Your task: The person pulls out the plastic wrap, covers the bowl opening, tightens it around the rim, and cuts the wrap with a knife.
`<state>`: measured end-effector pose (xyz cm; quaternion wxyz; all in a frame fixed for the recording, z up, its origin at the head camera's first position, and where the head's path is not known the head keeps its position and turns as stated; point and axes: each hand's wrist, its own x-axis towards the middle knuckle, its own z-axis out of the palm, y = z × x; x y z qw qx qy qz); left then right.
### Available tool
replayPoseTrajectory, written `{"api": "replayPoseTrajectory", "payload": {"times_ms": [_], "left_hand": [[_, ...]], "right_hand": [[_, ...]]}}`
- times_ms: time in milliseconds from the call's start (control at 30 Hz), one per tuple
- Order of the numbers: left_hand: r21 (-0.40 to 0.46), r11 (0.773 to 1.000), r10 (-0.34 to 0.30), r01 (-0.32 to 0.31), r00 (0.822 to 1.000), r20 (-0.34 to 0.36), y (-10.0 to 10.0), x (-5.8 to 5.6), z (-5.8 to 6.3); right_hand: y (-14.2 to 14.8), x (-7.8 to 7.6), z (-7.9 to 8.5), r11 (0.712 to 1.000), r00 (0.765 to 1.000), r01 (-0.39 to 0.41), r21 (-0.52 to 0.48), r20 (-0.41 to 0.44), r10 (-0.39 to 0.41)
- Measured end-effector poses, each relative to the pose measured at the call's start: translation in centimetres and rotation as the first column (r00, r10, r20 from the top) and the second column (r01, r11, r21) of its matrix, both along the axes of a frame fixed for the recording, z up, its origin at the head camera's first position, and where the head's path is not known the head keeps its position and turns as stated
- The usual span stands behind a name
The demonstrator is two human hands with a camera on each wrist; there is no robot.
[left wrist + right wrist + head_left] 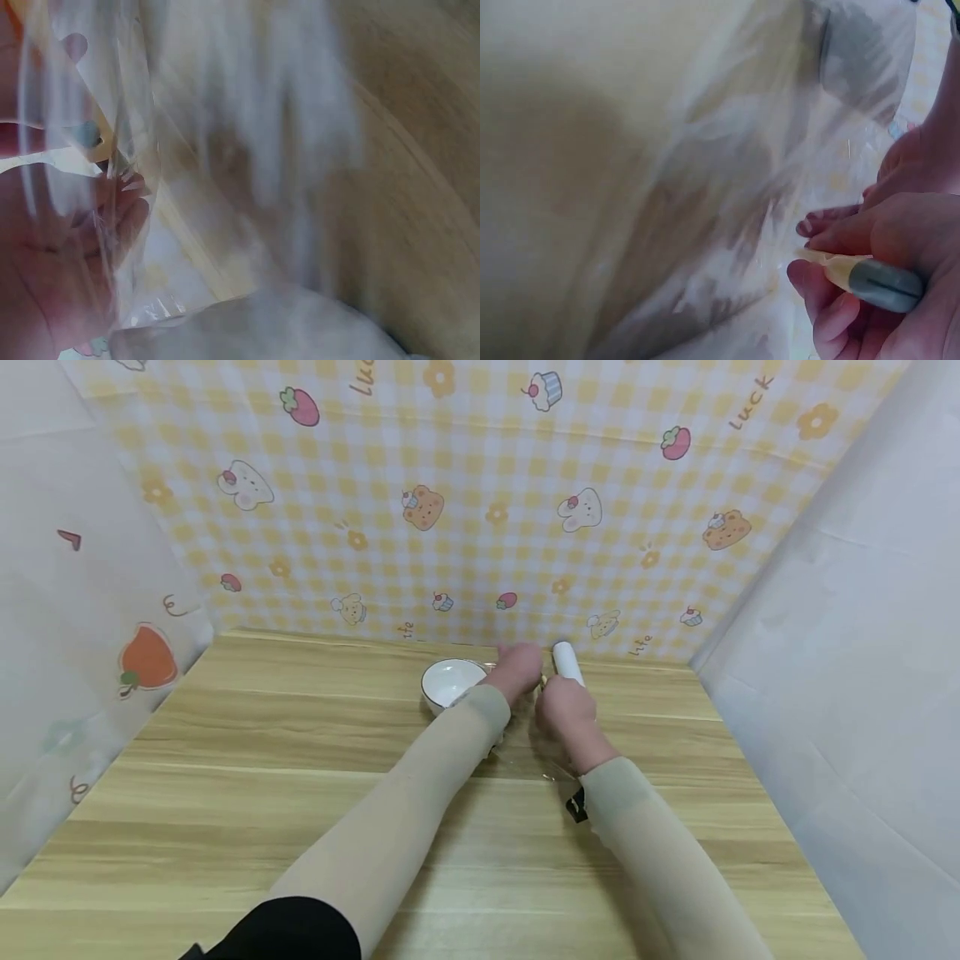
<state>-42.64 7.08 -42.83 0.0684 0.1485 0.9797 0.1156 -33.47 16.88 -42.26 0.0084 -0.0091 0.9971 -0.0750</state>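
Note:
A white bowl [452, 682] with a dark rim stands near the back of the table, just left of my left hand [516, 670]. Clear plastic film [735, 150] spreads wrinkled below and beside both hands. Through the film in the left wrist view, my left fingers [127, 217] look curled, gripping its gathered edge. My right hand [567, 703], close by on the right, holds a small yellow tool with a grey-green end [885, 285] between thumb and curled fingers. Its working tip is hard to make out. Blur hides much of the film's outline.
A white roll [567, 662] lies behind my right hand, near the back edge of the wooden table [300, 735]. A yellow checked cloth [465, 560] hangs behind, and pale sheets [840, 635] stand at both sides. A black strap [576, 806] shows by the right wrist.

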Motion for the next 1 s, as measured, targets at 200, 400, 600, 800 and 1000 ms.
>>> {"api": "replayPoseTrajectory", "payload": {"times_ms": [200, 400, 600, 800, 1000], "left_hand": [[0.027, 0.999, 0.024, -0.023, 0.999, -0.027, -0.7, 0.5, 0.1], [0.075, 0.997, 0.028, -0.028, 1.0, -0.005, -1.2, 0.5, 0.1], [0.141, 0.99, 0.021, -0.023, 1.0, 0.016, -1.6, 0.9, 0.4], [0.235, 0.972, 0.022, -0.024, 1.0, 0.015, -2.4, 1.2, 0.7], [0.296, 0.955, 0.018, -0.019, 1.0, 0.005, -2.5, 1.3, 1.2]], "right_hand": [[1.0, -0.3, 1.3, 0.999, 0.998, 0.026, -0.025, 0.057, -0.025], [1.3, 0.3, 2.7, 0.999, 0.988, 0.052, -0.016, 0.143, -0.049], [0.9, -0.5, 2.0, 0.999, 0.99, 0.039, -0.021, 0.135, -0.036], [1.4, -0.1, 2.5, 0.996, 0.988, 0.074, -0.051, 0.138, -0.066], [1.9, 0.9, 4.1, 0.998, 0.983, 0.056, -0.016, 0.178, -0.052]]}}
